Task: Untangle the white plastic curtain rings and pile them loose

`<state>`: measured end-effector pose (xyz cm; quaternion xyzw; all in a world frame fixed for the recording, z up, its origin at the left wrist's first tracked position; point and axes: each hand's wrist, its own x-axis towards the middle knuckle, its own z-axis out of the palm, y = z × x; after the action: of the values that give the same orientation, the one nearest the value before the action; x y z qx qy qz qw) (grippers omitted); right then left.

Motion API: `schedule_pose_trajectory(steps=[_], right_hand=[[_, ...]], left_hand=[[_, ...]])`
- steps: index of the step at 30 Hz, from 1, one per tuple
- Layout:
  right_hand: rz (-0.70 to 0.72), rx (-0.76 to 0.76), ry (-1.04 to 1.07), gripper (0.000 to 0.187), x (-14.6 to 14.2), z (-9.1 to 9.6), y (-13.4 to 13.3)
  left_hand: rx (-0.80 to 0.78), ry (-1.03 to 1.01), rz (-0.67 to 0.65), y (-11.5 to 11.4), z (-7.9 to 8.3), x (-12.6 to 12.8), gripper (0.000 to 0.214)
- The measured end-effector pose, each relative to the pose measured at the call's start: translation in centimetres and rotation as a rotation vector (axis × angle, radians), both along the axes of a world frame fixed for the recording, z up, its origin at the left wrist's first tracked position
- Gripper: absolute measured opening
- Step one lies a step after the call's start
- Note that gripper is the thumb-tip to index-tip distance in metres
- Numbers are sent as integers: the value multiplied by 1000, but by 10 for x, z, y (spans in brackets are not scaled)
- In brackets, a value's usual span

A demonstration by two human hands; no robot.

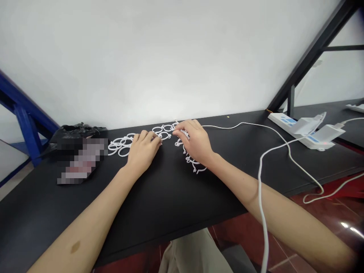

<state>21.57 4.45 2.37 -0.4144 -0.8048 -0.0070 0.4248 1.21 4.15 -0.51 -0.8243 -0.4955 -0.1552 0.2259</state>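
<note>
Several small white plastic rings [121,146] lie in a linked chain across the far part of a black table [170,189]. My left hand [143,149] rests on the table over the chain, its fingertips pinched on a ring near the middle [164,135]. My right hand [195,142] is curled over the chain's right part, fingertips pinched on a ring at about the same spot. More rings [196,167] trail out below my right wrist.
A blurred dark object [78,157] with black material behind it lies at the left. A white power strip [305,131] with plugs sits at the right, and a white cable [261,178] runs across the table and over my right forearm. A white wall stands behind.
</note>
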Motion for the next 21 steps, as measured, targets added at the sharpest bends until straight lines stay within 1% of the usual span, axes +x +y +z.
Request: schedule_pose_trajectory(steps=[3,6,11,14,17,21], right_hand=[[-18,21,51,19,2,-1,2],[-14,32,112,18,3,0,2],[-25,-32,286,17,2,5,-1],[-30,-126,462,16,4,6,3],[-33,-286,620,21,8,4,11],[40,-425,752,28,10,-3,22]], left_hand=[[6,2,-16,1,-1,-1,27],[-2,-14,7,2,-2,-2,31],[-37,4,79,2,-3,-2,34],[-42,-10,127,1,-3,-3,37],[-52,-45,161,1,-2,-7,39],[-84,-85,159,0,1,-13,32]])
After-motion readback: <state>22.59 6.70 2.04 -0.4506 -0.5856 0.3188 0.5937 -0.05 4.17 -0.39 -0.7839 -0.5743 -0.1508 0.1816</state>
